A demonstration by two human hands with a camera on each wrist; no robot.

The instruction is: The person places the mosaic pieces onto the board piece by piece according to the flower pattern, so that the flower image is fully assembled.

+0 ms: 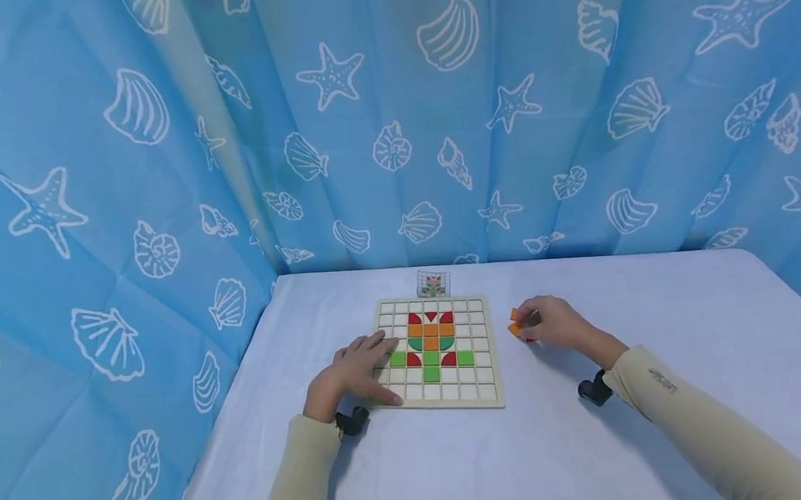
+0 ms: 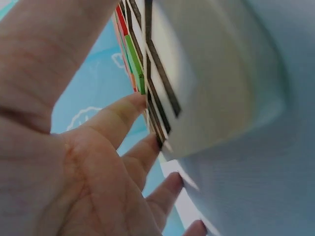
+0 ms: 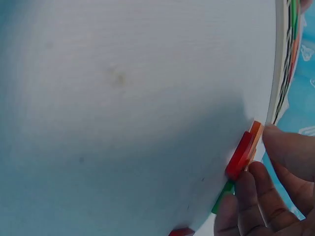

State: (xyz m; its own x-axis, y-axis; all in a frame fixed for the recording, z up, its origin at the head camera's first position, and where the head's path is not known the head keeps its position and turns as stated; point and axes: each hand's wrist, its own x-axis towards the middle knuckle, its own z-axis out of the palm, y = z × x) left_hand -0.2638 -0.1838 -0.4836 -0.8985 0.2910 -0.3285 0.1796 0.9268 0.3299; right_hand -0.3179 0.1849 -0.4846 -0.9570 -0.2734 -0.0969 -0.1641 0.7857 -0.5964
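A square pale board (image 1: pixel 497 367) with a grid of white cells lies on the table. Red, orange and green tiles (image 1: pixel 431 358) on it form a tulip-like pattern. My left hand (image 1: pixel 360 370) rests on the board's left side with fingers spread; in the left wrist view its fingertips (image 2: pixel 140 101) are at the board's edge. Right of the board, my right hand (image 1: pixel 552 323) pinches an orange tile (image 1: pixel 514 314) between thumb and fingers. Another orange tile (image 1: pixel 514 330) lies just below it. The right wrist view shows a red tile (image 3: pixel 239 156) and a green tile (image 3: pixel 223 197) beside these fingers.
A small clear stand with a picture card (image 1: pixel 434 284) stands behind the board, showing a similar flower. Another red tile (image 3: pixel 181 231) lies lower in the right wrist view. A white cloth covers the table (image 1: pixel 416 466). Blue shell-patterned curtains (image 1: pixel 382 189) hang behind and at the left.
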